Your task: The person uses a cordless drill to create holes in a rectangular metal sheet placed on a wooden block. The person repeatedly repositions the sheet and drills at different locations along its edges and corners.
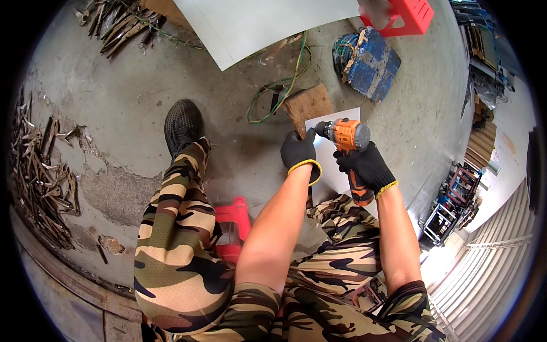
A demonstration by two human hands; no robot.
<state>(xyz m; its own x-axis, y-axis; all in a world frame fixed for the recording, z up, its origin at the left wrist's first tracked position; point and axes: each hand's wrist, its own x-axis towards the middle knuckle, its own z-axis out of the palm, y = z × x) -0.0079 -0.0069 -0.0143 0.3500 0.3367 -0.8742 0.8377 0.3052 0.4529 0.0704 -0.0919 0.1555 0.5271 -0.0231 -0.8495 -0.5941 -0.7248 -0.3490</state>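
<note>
My right hand (367,166), in a black glove with a yellow cuff, is wrapped round the grip of an orange and black cordless drill (344,133). The drill's chuck points left, toward the upper left part of a thin pale sheet (327,171). At that sheet's left edge my left hand (298,151), gloved the same way, is closed on it, its fingertips close to the chuck. Just beyond the left hand lies a brown wooden block (310,106), partly behind the sheet's top corner. The drill's tip is too small to make out.
A large pale sheet (256,28) spreads across the top. Beside it are a blue taped bundle (370,65) and a red stool (407,17). A green cable (296,77) loops over the concrete floor. Another red stool (231,219) shows between my legs. Scrap strips (43,176) lie left.
</note>
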